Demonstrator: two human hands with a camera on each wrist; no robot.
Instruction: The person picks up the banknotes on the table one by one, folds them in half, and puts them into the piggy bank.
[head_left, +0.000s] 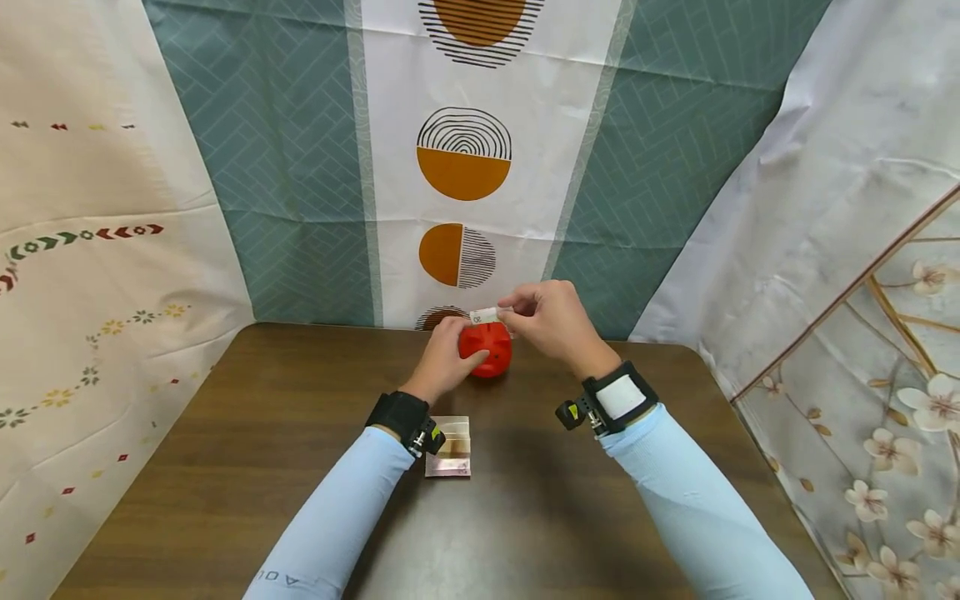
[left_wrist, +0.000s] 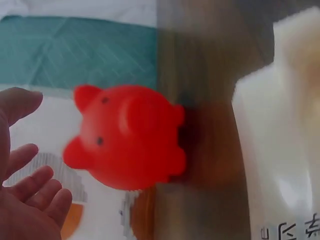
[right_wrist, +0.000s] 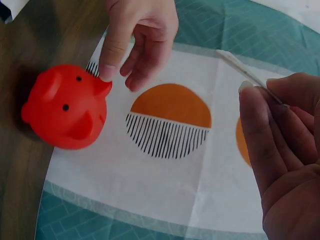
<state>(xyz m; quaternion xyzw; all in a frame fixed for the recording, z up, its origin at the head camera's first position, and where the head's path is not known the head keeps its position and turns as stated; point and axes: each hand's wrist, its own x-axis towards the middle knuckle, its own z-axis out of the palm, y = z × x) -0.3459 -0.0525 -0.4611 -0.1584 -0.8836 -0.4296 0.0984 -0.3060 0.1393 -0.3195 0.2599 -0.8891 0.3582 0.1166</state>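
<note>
A red pig-shaped piggy bank (head_left: 493,357) stands near the table's far edge, its snout, ears and feet plain in the left wrist view (left_wrist: 135,137). My left hand (head_left: 444,360) is at its left side, thumb and fingers spread and relaxed. The right wrist view shows the left thumb (right_wrist: 107,65) close by one ear; whether they touch I cannot tell. Above the bank, my right hand (head_left: 553,323) pinches a narrow folded banknote (head_left: 484,316) between thumb and fingers. Seen edge-on, that note (right_wrist: 250,75) is a thin pale strip.
Another creased banknote (head_left: 450,463) lies on the brown wooden table (head_left: 570,517), beside my left wrist and nearer to me. Behind the table hangs a patterned curtain (head_left: 300,167); printed cloths (head_left: 97,275) flank both sides.
</note>
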